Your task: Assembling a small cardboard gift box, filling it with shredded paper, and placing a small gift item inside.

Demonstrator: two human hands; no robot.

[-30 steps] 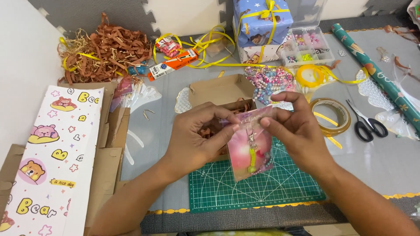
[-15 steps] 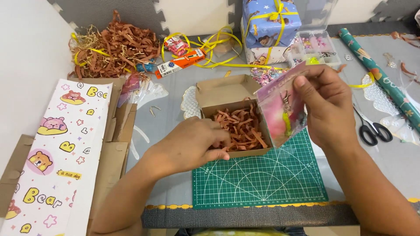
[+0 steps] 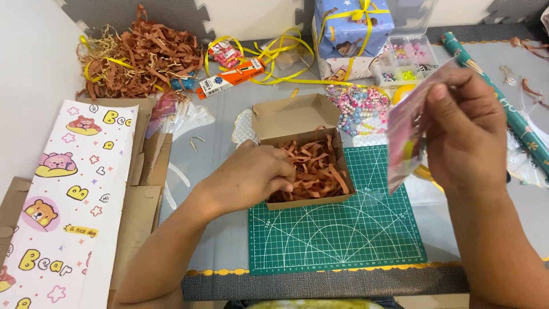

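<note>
Far left: cartoon-bear wrapping sheet [image 3: 63, 200]. Upper left: loose pile of brown paper shred [image 3: 137, 57]. Centre: left hand [image 3: 251, 174], fingers curled down into the shred-filled small cardboard box [image 3: 306, 157], now settled there. Lower centre: green cutting mat [image 3: 337, 229]. Right: right hand [image 3: 466, 134], lifted off the box since a moment ago, pinching the pink clear-wrapped packet [image 3: 407, 134], raised beside the box.
</note>
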